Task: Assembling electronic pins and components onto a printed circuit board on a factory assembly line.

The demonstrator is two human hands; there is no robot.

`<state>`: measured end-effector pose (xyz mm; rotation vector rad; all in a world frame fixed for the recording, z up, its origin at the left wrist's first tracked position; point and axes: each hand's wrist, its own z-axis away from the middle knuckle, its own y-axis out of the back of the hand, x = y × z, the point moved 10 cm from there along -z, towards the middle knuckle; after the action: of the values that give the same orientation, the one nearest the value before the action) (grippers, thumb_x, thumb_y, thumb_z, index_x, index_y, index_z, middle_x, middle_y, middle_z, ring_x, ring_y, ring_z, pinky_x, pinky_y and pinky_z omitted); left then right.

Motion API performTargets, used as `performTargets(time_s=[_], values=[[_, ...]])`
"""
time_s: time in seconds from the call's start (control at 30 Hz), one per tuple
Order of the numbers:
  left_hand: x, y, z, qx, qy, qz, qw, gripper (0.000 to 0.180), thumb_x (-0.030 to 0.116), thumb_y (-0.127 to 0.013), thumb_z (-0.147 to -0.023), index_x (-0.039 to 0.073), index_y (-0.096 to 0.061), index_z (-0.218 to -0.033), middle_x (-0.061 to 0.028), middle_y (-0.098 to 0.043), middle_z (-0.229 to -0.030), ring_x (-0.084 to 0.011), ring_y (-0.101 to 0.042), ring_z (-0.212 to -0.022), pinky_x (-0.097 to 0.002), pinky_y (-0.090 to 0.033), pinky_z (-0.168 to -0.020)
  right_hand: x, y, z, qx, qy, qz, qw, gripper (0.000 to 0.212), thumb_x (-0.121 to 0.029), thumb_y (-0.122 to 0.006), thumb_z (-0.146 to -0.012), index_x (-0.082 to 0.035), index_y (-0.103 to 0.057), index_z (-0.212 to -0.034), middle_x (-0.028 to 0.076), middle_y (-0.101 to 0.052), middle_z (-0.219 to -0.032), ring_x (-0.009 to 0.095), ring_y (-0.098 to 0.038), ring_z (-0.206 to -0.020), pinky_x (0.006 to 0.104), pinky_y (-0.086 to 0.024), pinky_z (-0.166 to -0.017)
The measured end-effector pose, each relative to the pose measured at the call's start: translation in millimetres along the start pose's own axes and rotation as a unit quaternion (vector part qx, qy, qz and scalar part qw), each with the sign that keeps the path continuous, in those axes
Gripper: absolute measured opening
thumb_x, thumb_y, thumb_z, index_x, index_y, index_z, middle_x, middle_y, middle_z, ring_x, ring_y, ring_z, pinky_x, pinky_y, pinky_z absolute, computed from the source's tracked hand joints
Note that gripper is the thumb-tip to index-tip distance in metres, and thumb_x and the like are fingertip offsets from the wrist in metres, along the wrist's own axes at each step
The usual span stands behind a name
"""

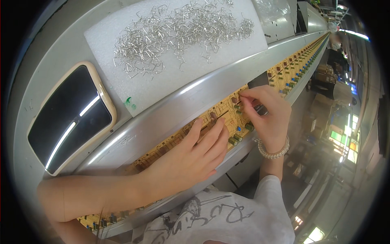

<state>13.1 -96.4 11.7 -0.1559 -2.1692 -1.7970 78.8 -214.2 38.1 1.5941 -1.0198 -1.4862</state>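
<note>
White shirt, left hand and right hand at circuit board

Easiest pass: bare metal rail btwn foam sheet & circuit boards, low w/ nothing tall on it. L hand spreads over the boards, its forearm blocking the way in from lower L. R hand bars the row just past it. Narrow gap btwn the hands, but capacitors stick up there. Foam's lower edge is passable; wire-clip pile takes most of its upper part. Phone obstructs surface L of foam.
</note>
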Motion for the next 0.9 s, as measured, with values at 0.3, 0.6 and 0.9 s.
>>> performTargets(time_s=[0.3, 0.6, 0.9], values=[[0, 0, 0, 0.001, -0.003, -0.003, 1.0, 0.053, 0.048, -0.063, -0.08, 0.011, -0.055, -0.118, -0.0135, -0.047, -0.133, -0.0307, -0.037, -0.131, -0.0527, -0.033, -0.103, 14, 1, 10, 0.053, -0.074, -0.026, 0.996, 0.015, 0.005, -0.07, -0.073, -0.001, -0.068, -0.087, 0.007, -0.066, -0.081, 0.015, -0.064, -0.064, 0.0236, -0.051, -0.059], [2, 1, 1, 0.003, -0.006, -0.021, 1.0, 0.053, 0.048, -0.06, -0.083, 0.011, -0.054, -0.12, -0.0138, -0.047, -0.133, -0.0319, -0.037, -0.131, -0.0528, -0.033, -0.103, -8, 13, 5, 0.031, 0.011, 0.015, 0.999, 0.028, 0.009, -0.068, -0.073, -0.003, -0.071, -0.097, 0.007, -0.062, -0.08, 0.017, -0.061, -0.069, 0.0268, -0.049, -0.06], [3, 2, 3, 0.014, -0.007, -0.028, 0.999, 0.053, 0.048, -0.055, -0.087, 0.01, -0.053, -0.124, -0.0147, -0.046, -0.134, -0.0328, -0.035, -0.132, -0.0543, -0.031, -0.105, -86, 1, -51, 0.081, 0.226, 0.023, 0.97, 0.017, -0.001, -0.071, -0.069, -0.004, -0.065, -0.084, 0.007, -0.06, -0.08, 0.025, -0.06, -0.071, 0.0333, -0.05, -0.061]])
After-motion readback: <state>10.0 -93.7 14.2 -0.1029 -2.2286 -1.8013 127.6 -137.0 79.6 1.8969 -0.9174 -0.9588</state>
